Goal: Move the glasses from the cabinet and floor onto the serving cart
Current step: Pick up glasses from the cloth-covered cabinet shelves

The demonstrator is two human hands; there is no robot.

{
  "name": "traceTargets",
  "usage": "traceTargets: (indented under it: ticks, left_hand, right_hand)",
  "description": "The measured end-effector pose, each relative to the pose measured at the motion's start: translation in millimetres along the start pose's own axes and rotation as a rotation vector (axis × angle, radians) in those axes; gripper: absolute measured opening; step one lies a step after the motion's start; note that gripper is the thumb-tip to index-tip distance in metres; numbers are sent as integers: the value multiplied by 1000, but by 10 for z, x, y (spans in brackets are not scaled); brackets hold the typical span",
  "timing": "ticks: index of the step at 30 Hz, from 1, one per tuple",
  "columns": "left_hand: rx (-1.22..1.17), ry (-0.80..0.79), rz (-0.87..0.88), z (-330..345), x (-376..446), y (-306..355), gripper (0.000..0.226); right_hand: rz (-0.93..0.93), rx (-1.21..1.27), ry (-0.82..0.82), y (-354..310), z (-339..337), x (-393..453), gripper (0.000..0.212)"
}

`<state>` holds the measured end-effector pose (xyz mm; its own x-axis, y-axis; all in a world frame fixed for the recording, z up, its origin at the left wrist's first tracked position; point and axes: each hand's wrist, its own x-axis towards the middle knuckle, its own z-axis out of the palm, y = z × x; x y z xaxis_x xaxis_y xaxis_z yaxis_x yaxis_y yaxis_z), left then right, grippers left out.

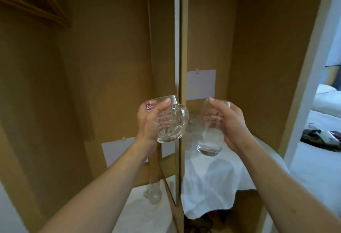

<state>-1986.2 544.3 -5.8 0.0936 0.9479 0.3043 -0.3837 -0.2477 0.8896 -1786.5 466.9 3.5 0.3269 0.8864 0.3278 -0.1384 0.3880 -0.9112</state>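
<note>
In the cabinet [114,66], hands gripping glass mug [171,120], tumbler [210,140]

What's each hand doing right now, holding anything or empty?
Left hand: closed around a handled glass mug.
Right hand: closed around a smooth glass tumbler.

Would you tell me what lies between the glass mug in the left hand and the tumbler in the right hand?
In the head view, the cabinet's upright divider panel shows between the mug and the tumbler; the two glasses stay apart.
</note>
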Motion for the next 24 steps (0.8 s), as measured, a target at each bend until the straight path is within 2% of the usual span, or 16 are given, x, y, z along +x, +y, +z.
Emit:
traceTargets:
  ticks: [4, 10, 14, 17, 24]
  left_hand:
    - [44, -9, -23, 669, -197, -317, 74]
    - [173, -9, -62, 1315, -397, -851, 46]
    - [255, -15, -139, 1475, -357, -1290, 74]
    - [293, 21, -186, 1572, -285, -1617, 75]
    - [387, 52, -230, 1753, 116, -2461, 102]
  right_hand:
    - [2, -49, 78, -95, -771, -31, 36]
    - [38, -184, 177, -79, -1643, -34, 46]
    - [104, -230, 210, 173, -2039, -4, 53]
    - [183, -260, 214, 423, -2275, 76, 60]
    - [333, -355, 218, 964, -2618, 469, 72]
